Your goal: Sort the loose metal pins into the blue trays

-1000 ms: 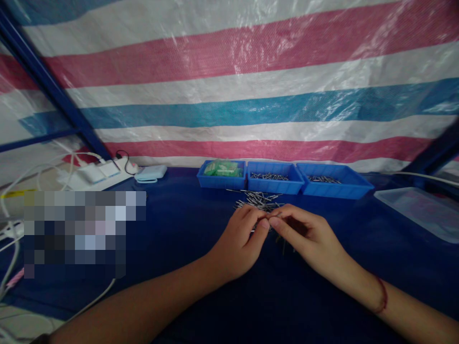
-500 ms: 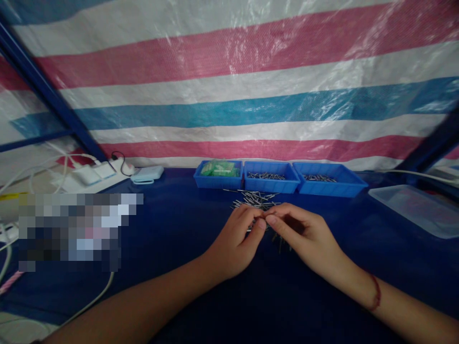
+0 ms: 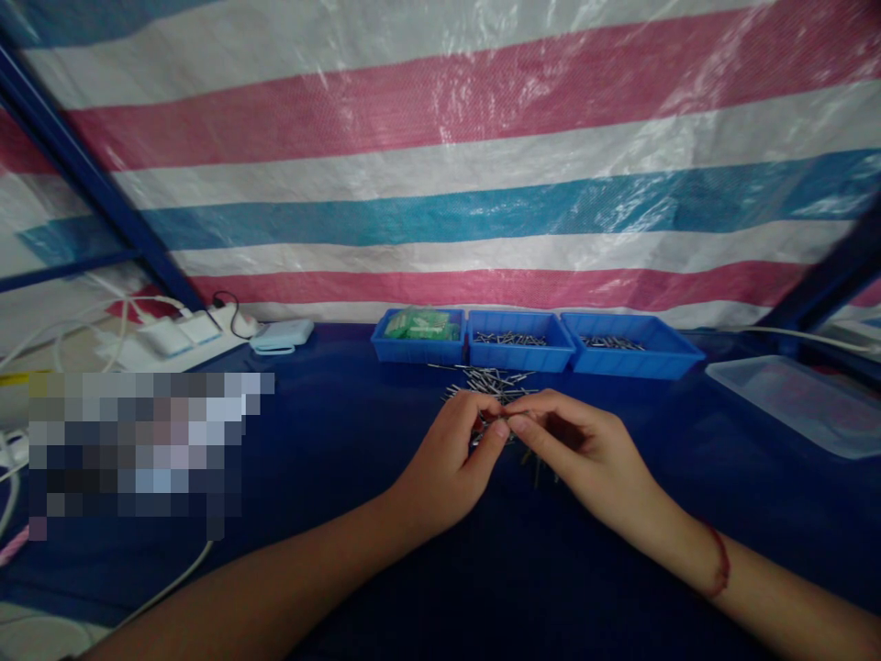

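Observation:
My left hand (image 3: 458, 459) and my right hand (image 3: 592, 450) meet fingertip to fingertip above the dark blue table. Both are pinched closed on something small and thin that I cannot make out. Just behind and beneath the fingers lies a loose pile of thin metal pins (image 3: 488, 380), partly hidden by the hands. A few darker pins (image 3: 537, 466) lie beside my right fingers. Behind the pile stand a blue bin with green packets (image 3: 421, 323), a middle blue bin (image 3: 523, 359) of metal pins and a right blue bin (image 3: 637, 364) with more pins.
A clear plastic lid (image 3: 791, 404) lies at the right. A white power strip (image 3: 199, 340) with cables and a pale blue device (image 3: 282, 335) are at the back left. A pixelated area covers the left of the table. Striped sheeting (image 3: 440, 211) hangs behind.
The fingertips of both hands have shifted very slightly around the small thing between them. The bins and the pile look the same.

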### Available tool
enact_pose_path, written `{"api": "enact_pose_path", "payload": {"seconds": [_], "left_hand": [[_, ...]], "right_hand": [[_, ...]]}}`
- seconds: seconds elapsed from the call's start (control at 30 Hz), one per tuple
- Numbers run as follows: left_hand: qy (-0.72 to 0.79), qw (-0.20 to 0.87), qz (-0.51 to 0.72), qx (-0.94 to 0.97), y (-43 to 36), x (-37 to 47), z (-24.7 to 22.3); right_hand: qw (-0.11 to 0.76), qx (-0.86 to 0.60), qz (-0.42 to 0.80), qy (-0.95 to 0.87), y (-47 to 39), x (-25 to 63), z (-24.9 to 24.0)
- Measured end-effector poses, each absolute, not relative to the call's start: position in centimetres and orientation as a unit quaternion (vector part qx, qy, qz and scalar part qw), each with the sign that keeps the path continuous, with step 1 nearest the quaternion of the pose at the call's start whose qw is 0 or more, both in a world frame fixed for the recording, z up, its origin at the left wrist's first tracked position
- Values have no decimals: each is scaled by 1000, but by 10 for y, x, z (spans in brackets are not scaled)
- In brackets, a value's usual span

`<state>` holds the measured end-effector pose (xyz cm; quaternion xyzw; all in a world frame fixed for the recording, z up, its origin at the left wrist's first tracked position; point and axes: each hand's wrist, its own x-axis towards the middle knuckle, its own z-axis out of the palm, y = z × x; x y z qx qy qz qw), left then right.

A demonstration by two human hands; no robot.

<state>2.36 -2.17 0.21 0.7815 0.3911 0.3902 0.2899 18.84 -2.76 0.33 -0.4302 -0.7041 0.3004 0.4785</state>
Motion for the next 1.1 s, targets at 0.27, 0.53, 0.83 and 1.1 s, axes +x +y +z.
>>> {"api": "enact_pose_path", "payload": {"seconds": [0.27, 0.53, 0.83, 1.1], "left_hand": [[403, 274, 418, 767, -21, 24, 1], [405, 251, 434, 764, -21, 23, 1], [424, 234, 393, 782, -19, 22, -3], [398, 128, 256, 871, -27, 23, 3]], "right_hand": [[479, -433, 304, -700, -26, 188, 4], [444, -432, 292, -729, -21, 188, 3], [433, -627, -76, -643, 15, 263, 37], [303, -671, -174, -655, 39, 304, 22]]}}
